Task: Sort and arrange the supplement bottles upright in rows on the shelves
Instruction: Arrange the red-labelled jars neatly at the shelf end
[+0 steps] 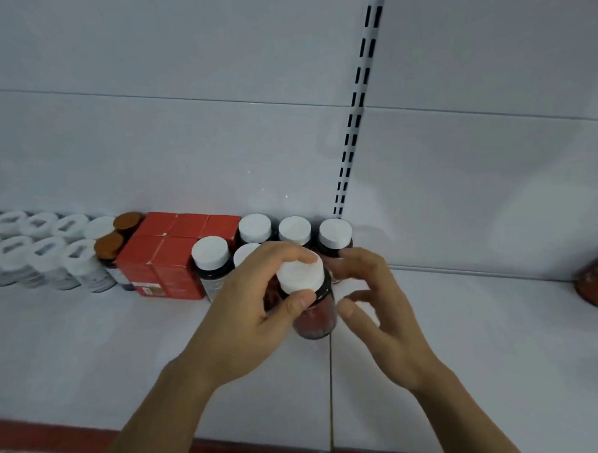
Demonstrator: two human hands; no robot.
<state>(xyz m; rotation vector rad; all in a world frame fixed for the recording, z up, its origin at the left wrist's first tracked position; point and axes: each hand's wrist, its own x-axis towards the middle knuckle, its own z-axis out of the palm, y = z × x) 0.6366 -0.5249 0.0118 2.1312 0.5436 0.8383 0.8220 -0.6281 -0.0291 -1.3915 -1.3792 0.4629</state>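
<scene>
Red-labelled bottle (pixel 311 304) is pinched at its white cap by the left hand (pixel 250 310) for upright placement; right hand (pixel 380 311) hovers open-fingered, empty, beside it.

Left hand (pixel 256 307), right hand (pixel 387 311): both bare to forearm, short trimmed nails
</scene>
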